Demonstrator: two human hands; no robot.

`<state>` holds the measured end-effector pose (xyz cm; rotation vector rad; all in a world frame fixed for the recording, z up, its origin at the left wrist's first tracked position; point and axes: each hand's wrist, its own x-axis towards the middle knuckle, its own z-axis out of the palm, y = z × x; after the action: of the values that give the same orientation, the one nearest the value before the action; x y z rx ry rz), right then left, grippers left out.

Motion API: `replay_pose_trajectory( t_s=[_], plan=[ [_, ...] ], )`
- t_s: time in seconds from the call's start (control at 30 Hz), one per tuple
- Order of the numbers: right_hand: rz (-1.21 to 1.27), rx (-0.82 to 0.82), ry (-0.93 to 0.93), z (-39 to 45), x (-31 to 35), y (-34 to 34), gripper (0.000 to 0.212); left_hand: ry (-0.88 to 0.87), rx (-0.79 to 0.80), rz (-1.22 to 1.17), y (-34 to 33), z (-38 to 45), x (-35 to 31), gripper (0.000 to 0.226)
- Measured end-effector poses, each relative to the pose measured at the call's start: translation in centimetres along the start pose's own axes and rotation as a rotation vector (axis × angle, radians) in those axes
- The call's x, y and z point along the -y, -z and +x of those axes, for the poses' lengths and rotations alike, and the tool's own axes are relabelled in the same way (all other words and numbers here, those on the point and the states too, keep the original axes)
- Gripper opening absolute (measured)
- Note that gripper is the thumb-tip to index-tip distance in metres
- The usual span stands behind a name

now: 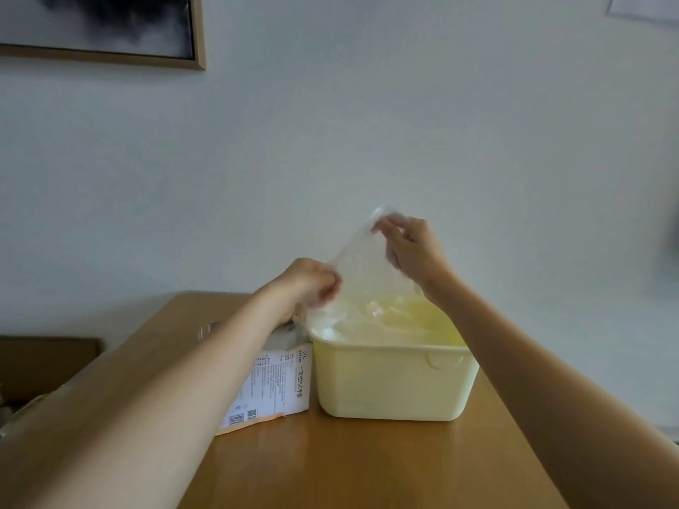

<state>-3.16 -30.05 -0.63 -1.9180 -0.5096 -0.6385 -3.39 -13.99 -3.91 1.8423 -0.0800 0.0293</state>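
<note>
A pale yellow plastic tub (pixel 393 383) stands on the wooden table (pixel 367 464). A clear thin plastic bag (pixel 362 273) rises out of it and lines its inside. My left hand (pixel 312 281) grips the bag's left edge just above the tub's left rim. My right hand (pixel 411 247) pinches the bag's top corner, held higher over the tub's back. The bottom of the tub is hidden behind its front wall.
A white printed box of disposable gloves (pixel 272 387) lies right against the tub's left side, partly behind my left forearm. A framed picture (pixel 110 27) hangs on the pale wall at upper left. A brown cardboard box (pixel 44 365) sits beyond the table's left edge.
</note>
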Motion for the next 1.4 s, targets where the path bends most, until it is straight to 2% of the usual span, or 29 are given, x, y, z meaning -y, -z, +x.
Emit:
replay_pose_trajectory(
  t_s=[0.1, 0.17, 0.2, 0.27, 0.3, 0.33, 0.37, 0.43, 0.5, 0.57, 0.63, 0.67, 0.77, 0.8, 0.83, 0.87, 0.93, 1.0, 1.1, 1.17, 1.23, 1.33, 1.4],
  plan=[
    [-0.219, -0.018, -0.175, 0.1, -3.2, 1.6, 0.028, 0.057, -0.217, 0.107, 2.2, 1.0, 0.1, 0.026],
    [-0.397, 0.089, -0.338, -0.4, -5.9, 2.4, 0.031, 0.077, -0.396, 0.352, 3.1, 1.5, 0.2, 0.013],
    [-0.453, 0.16, -0.412, -0.6, -7.1, 2.7, 0.028, 0.034, -0.509, 0.456, 3.0, 1.5, 0.1, 0.013],
    [-0.571, 0.273, -0.505, -1.1, -8.8, 2.7, 0.02, -0.235, -0.648, 0.489, 1.5, 1.5, -1.0, 0.016],
    [-0.646, 0.322, -0.521, -1.3, -9.3, 2.7, 0.018, -0.412, -0.606, 0.484, 0.2, 1.6, -1.7, 0.018],
    [-0.724, 0.364, -0.514, -1.5, -9.5, 2.5, 0.018, -0.564, -0.472, 0.477, -1.3, 1.5, -2.2, 0.02],
    [-0.8, 0.389, -0.492, -1.5, -9.6, 2.4, 0.02, -0.647, -0.257, 0.493, -2.9, 1.6, -2.6, 0.022],
    [-0.926, 0.414, -0.449, -1.8, -9.4, 2.2, 0.025, -0.531, 0.25, 0.679, -5.7, 1.9, -2.3, 0.024],
    [-0.998, 0.45, -0.41, -2.1, -9.0, 2.3, 0.025, -0.275, 0.586, 0.971, -7.1, 2.9, -0.8, 0.035],
    [-1.042, 0.522, -0.392, -2.5, -8.3, 2.6, 0.031, -0.03, 0.715, 1.115, -7.2, 3.8, 1.1, 0.036],
    [-1.155, 0.593, -0.383, -2.7, -7.0, 3.0, 0.04, 0.116, 0.761, 1.205, -6.6, 4.4, 2.2, 0.041],
    [-1.233, 0.588, -0.344, -2.7, -6.3, 3.1, 0.04, 0.146, 0.783, 1.247, -6.3, 4.3, 2.4, 0.042],
    [-1.365, 0.437, -0.117, -2.1, -5.3, 2.3, 0.031, 0.116, 0.81, 1.314, -5.8, 4.5, 2.6, 0.039],
    [-1.346, 0.462, -0.072, -2.1, -5.1, 1.8, 0.034, 0.113, 0.814, 1.332, -5.8, 4.6, 2.7, 0.039],
    [-1.284, 0.566, -0.083, -2.1, -5.2, 1.1, 0.039, 0.131, 0.807, 1.332, -5.8, 4.8, 2.8, 0.04],
    [-1.18, 0.721, -0.161, -2.2, -5.6, 0.6, 0.044, 0.154, 0.792, 1.329, -5.8, 4.7, 3.0, 0.041],
    [-1.027, 0.981, -0.46, -2.5, -6.6, -0.1, 0.043, 0.158, 0.743, 1.32, -5.8, 4.3, 3.1, 0.04],
    [-1.036, 1.042, -0.604, -2.6, -7.3, 0.2, 0.041, 0.123, 0.708, 1.305, -5.5, 3.7, 2.8, 0.041],
    [-1.095, 1.104, -0.553, -1.9, -6.5, 0.7, 0.042, 0.028, 0.642, 1.16, -4.2, 2.8, 1.4, 0.042],
    [-1.05, 1.094, -0.552, -1.0, -5.0, 0.7, 0.05, -0.101, 0.536, 1.026, -2.6, 2.0, -0.1, 0.04],
    [-0.965, 1.004, -0.49, -0.1, -3.1, 0.2, 0.051, -0.188, 0.425, 0.935, -0.8, 0.9, -1.5, 0.033],
    [-0.876, 0.755, -0.183, 0.6, 0.3, -2.3, 0.025, -0.208, 0.297, 0.858, 2.2, -1.1, -1.8, 0.023],
    [-0.726, 0.703, -0.019, 0.1, 2.7, -4.7, 0.021, -0.175, 0.209, 0.923, 4.6, -2.5, -0.6, 0.021]
  ],
)
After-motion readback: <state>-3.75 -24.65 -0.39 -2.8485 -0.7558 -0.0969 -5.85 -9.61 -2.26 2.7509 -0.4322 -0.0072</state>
